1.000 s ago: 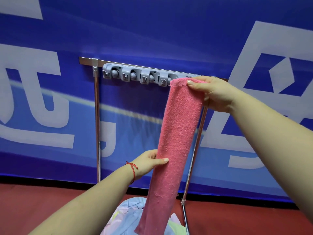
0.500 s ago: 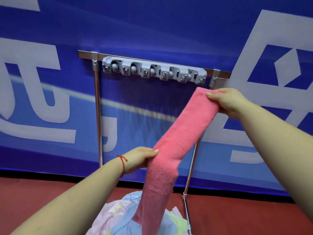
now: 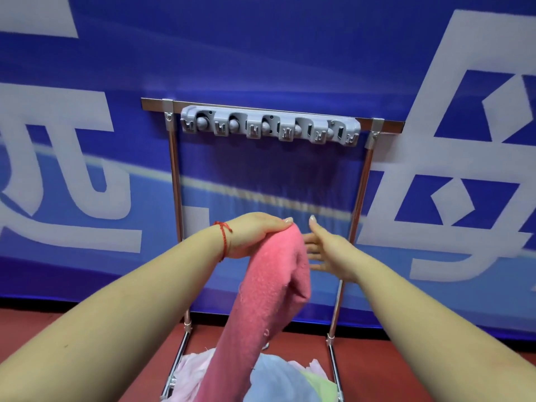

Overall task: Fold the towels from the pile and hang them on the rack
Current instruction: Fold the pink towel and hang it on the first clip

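Pink towel [image 3: 269, 303]: it is folded over and hangs down from the left hand, in front of the rack, between its two poles. Its low end reaches the pile.
Left hand [image 3: 255, 236]: it holds the top fold of the pink towel, palm down. A red string [image 3: 224, 239] is tied round the wrist.
Right hand [image 3: 324, 248]: its fingers are straight and spread, and it holds nothing. It is just beside the towel's right edge.
Rack [image 3: 359, 198]: two shiny poles stand up with a bar across the top. A grey strip of hooks [image 3: 269, 126] sits on the bar. Nothing hangs on it.
Pile [image 3: 284, 378]: light pink, blue and green cloths lie low between the rack's feet.
Room: the space between the poles above the hands is open.
Behind: a blue wall [image 3: 261, 47] with big white shapes, and a red floor [image 3: 87, 329].
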Tool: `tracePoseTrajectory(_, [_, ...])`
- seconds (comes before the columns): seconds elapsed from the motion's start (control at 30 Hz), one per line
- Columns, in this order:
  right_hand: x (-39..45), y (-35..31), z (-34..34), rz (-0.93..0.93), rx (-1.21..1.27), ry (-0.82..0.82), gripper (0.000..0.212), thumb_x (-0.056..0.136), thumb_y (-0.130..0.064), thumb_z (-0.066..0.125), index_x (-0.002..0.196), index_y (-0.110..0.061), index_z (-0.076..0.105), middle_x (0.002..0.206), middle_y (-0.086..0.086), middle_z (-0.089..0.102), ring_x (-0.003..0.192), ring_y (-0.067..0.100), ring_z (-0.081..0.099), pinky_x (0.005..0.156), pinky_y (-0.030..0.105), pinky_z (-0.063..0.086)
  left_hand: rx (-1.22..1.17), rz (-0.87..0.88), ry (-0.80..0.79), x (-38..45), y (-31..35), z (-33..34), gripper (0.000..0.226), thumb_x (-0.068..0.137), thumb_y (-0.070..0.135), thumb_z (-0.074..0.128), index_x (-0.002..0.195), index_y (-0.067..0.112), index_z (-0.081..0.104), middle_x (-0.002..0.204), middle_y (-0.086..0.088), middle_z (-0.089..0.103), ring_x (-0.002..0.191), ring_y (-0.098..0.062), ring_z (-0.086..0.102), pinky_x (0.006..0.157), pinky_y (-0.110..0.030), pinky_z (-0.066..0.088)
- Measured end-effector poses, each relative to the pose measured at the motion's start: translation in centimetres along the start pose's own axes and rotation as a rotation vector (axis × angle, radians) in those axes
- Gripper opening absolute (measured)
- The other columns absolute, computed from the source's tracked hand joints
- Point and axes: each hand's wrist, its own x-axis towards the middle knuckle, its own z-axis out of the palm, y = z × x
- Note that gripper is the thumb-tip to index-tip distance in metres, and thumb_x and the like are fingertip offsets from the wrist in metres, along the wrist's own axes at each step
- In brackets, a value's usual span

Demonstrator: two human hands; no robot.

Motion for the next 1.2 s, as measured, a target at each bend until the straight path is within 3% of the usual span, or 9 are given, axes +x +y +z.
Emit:
tracePoseTrajectory(0.1, [-0.7, -3.6, 2.3, -0.122, 0.211, -0.203, 0.083, 0.084, -0.074, 0.015, 0.11, -0.011, 0.063, 0.105, 0.009, 0.067, 0.095, 0.022, 0.062, 0.086, 0.033, 0.047, 0.059, 0.014, -0.029, -0.4, 1.0, -0.8, 0.033, 0.097, 0.031, 0.043, 0.089, 0.009, 0.066, 0.085, -0.009, 0.07, 0.076, -0.019, 0.063, 0.078, -0.03, 0.05])
tracePoseTrajectory(0.2, [-1.4, -4.1, 3.8, -0.138, 0.191, -0.262, 0.087, 0.07, -0.075, 0.036, 0.116, -0.006, 0.061, 0.103, 0.012, 0.064, 0.091, 0.022, 0.06, 0.081, 0.034, 0.048, 0.2, 0.021, 0.063, -1.2, 1.8, -1.9, 0.038, 0.094, 0.04, 0.046, 0.076, 0.014, 0.068, 0.067, 0.001, 0.069, 0.063, -0.013, 0.059, 0.068, -0.029, 0.047])
tracePoseTrajectory(0.3, [-1.5, -4.0, 4.6, -0.111, 0.291, -0.266, 0.07, 0.061, -0.064, 0.057, 0.109, -0.013, 0.065, 0.093, 0.008, 0.069, 0.082, 0.019, 0.065, 0.08, 0.035, 0.051, 0.265, -0.023, 0.057, -1.9, 1.8, -3.2, 0.039, 0.085, 0.046, 0.053, 0.084, 0.01, 0.068, 0.076, -0.003, 0.068, 0.068, -0.015, 0.059, 0.069, -0.027, 0.047])
tracePoseTrajectory(0.5, [-2.8, -5.1, 4.5, -0.047, 0.207, -0.393, 0.037, 0.07, -0.04, 0.058, 0.093, -0.012, 0.064, 0.076, 0.004, 0.067, 0.064, 0.015, 0.062, 0.065, 0.028, 0.05, 0.172, 0.036, 0.083, -1.9, 0.7, -3.8, 0.028, 0.093, 0.036, 0.049, 0.085, 0.012, 0.06, 0.073, 0.002, 0.064, 0.065, -0.009, 0.058, 0.064, -0.021, 0.048])
tracePoseTrajectory(0.63, [-2.7, -6.1, 4.4, -0.116, 0.269, -0.334, 0.017, 0.091, -0.019, 0.051, 0.096, -0.009, 0.064, 0.077, 0.005, 0.071, 0.065, 0.015, 0.067, 0.065, 0.027, 0.054, 0.128, 0.223, 0.431, -0.9, -0.8, -3.1, 0.032, 0.095, 0.04, 0.045, 0.08, 0.016, 0.059, 0.073, 0.0, 0.057, 0.069, -0.012, 0.051, 0.066, -0.023, 0.042])
tracePoseTrajectory(0.73, [-2.7, -6.6, 3.7, -0.114, 0.356, -0.227, 0.017, 0.094, -0.015, 0.048, 0.091, -0.005, 0.062, 0.067, 0.005, 0.071, 0.056, 0.013, 0.068, 0.055, 0.022, 0.055, -0.2, 0.434, 0.716, -0.8, -3.0, -1.6, 0.026, 0.094, 0.035, 0.046, 0.084, 0.016, 0.059, 0.08, -0.004, 0.057, 0.074, -0.013, 0.052, 0.069, -0.02, 0.044])
tracePoseTrajectory(0.83, [-3.0, -7.1, 2.8, -0.103, 0.439, -0.155, 0.018, 0.095, -0.015, 0.049, 0.087, -0.003, 0.06, 0.061, 0.006, 0.069, 0.051, 0.014, 0.066, 0.049, 0.021, 0.054, -0.115, 0.594, 0.78, -1.6, -6.4, 0.1, 0.032, 0.077, 0.048, 0.046, 0.098, 0.026, 0.055, 0.094, 0.007, 0.062, 0.086, -0.001, 0.058, 0.083, -0.02, 0.045])
tracePoseTrajectory(0.97, [-3.5, -7.8, 2.0, -0.096, 0.463, -0.152, 0.022, 0.095, -0.018, 0.047, 0.086, -0.003, 0.06, 0.061, 0.007, 0.069, 0.05, 0.015, 0.066, 0.048, 0.021, 0.054, 0.051, 0.497, 0.748, -1.1, -8.1, 1.7, 0.05, 0.066, 0.049, 0.06, 0.11, 0.03, 0.049, 0.101, 0.012, 0.064, 0.096, -0.009, 0.063, 0.087, -0.028, 0.049])
tracePoseTrajectory(1.2, [-4.0, -8.7, 0.3, -0.162, 0.511, -0.133, 0.023, 0.096, -0.018, 0.045, 0.089, -0.004, 0.061, 0.065, 0.009, 0.07, 0.053, 0.017, 0.067, 0.05, 0.022, 0.055, 0.313, 0.265, 0.918, 1.0, -3.9, 1.2, 0.013, 0.084, 0.018, 0.064, 0.093, 0.01, 0.068, 0.095, -0.012, 0.071, 0.094, -0.027, 0.063, 0.065, -0.024, 0.033])
